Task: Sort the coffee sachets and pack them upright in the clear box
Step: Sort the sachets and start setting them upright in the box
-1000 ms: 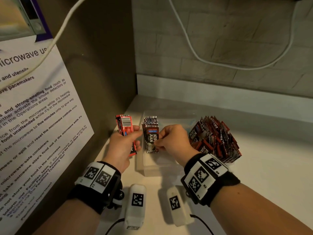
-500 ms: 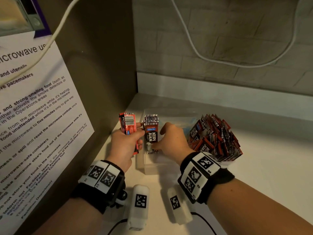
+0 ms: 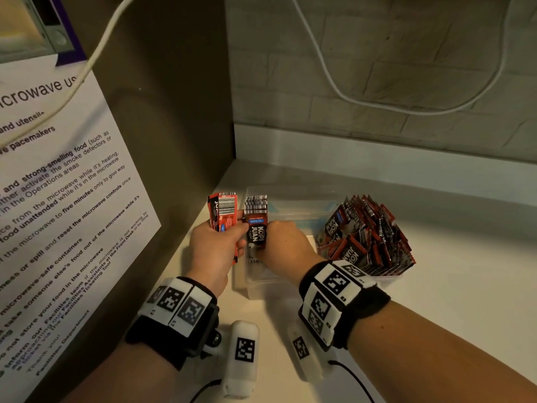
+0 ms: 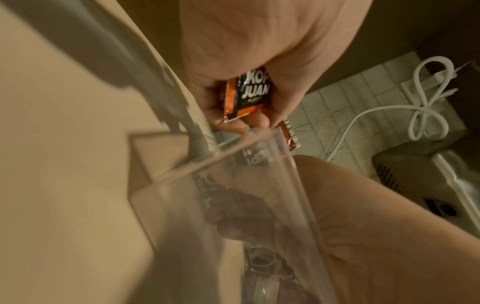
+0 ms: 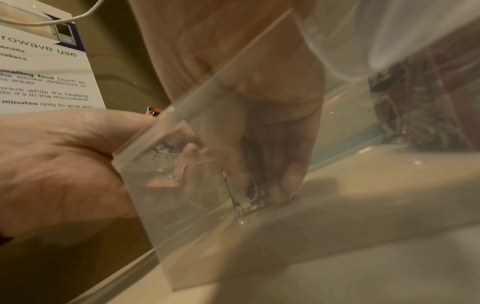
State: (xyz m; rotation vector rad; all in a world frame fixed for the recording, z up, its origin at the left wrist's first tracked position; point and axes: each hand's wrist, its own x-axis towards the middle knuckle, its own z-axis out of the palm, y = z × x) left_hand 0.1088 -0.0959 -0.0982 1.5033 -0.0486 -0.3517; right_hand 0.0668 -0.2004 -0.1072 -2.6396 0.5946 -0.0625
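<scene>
Against the left wall of the clear box [image 3: 279,289], your right hand [image 3: 286,245] reaches inside, fingertips [image 5: 283,191] pinching the upright dark brown sachets [image 3: 255,228] low near the floor. Your left hand [image 3: 213,251] grips a few red sachets [image 3: 223,213] just left of the box, outside it. All this sits on a white counter [image 3: 450,309] in a corner, a microwave notice [image 3: 58,199] on the left and a tiled wall behind. Farther right a heap of mixed sachets [image 3: 366,237] stands crowded, red and brown, barcodes showing.
</scene>
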